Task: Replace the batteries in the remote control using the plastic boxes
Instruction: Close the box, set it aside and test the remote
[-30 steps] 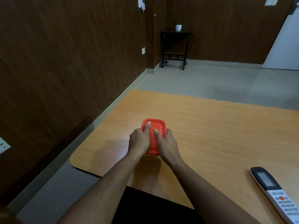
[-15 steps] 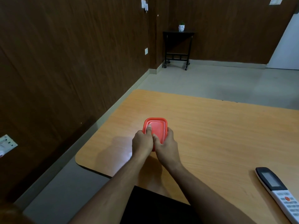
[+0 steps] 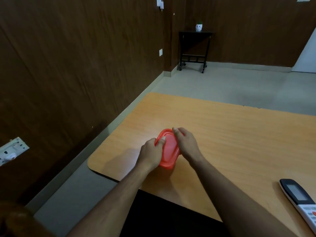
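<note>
In the head view, a small rectangular plastic box with a red-orange lid (image 3: 169,147) is sitting on the light orange wood-grain table (image 3: 230,134), near its left front corner. The left hand (image 3: 151,153) is gripping the box's left side, fingers curled together around the edge and the thumb lying on the lid's rim. The right hand (image 3: 187,144) is cupping the right side, its fingers bent over the far right corner of the lid; whether they are pressing down or lifting the rim cannot be told. The box is looking slightly tilted between the two hands. A long white remote control with a dark display end (image 3: 301,200) is lying flat at the table's right front edge, well apart from the box and both hands.
</note>
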